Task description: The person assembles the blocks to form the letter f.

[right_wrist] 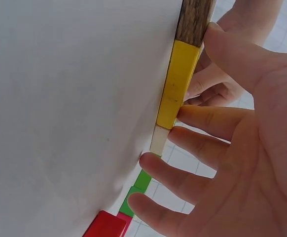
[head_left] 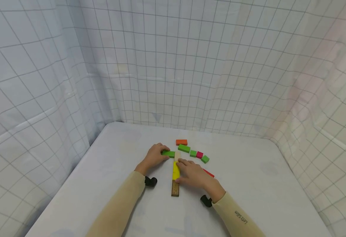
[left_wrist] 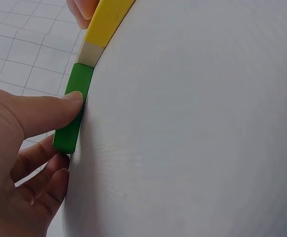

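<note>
**Pinch and brace**

Head view: on the surface [head_left: 149, 210], the brown block [head_left: 175, 190], yellow block [head_left: 176, 171] and white block [head_left: 177, 156] run end to end away from me; the green block [head_left: 169, 154] lies crosswise against the white. My left grip [head_left: 153, 155] holds green; my right grip [head_left: 194, 174] lies along yellow, probably to steady the column. Writing [head_left: 240, 217] on my right sleeve [head_left: 230, 214] is upside down, perhaps "Let's Slim".

Left wrist view: thumb and fingers clamp green, its end meeting white, likely for a snug joint.

Right wrist view: my fingers are apart, thumb by the brown–yellow seam, seemingly bracing.
</note>
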### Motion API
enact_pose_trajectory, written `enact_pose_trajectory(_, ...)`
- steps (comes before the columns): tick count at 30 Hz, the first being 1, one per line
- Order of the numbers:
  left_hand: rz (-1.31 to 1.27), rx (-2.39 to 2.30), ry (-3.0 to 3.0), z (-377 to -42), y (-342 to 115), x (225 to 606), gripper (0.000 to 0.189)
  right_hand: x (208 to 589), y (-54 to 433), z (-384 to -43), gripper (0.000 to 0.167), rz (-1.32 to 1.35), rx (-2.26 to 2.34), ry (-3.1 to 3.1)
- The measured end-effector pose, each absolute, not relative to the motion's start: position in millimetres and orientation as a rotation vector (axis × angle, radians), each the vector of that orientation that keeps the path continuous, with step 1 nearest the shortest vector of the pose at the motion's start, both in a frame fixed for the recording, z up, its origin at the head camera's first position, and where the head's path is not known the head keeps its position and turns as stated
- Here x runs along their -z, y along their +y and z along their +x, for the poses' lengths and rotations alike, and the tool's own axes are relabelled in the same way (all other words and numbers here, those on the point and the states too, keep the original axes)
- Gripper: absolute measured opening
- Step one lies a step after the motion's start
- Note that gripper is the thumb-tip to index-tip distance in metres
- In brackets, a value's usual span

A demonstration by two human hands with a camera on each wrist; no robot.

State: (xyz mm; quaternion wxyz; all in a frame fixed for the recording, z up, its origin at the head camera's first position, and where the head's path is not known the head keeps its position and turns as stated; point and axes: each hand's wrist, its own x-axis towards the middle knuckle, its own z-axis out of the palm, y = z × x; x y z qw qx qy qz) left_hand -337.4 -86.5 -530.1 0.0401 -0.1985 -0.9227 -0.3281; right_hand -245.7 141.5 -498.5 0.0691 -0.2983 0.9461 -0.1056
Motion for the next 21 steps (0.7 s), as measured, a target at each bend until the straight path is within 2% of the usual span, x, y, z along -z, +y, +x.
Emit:
enact_pose_trajectory(15,-0.605,1.058,-2.834,-332,-87,523,0.039,493,142,-250,0.081,-0.878,0.345,2.855)
enact_pose_trajectory(21,-0.563,0.994,-2.858,-327,-86,517,0.041,485,146,-256,0.074,-0.839,0.394,2.895)
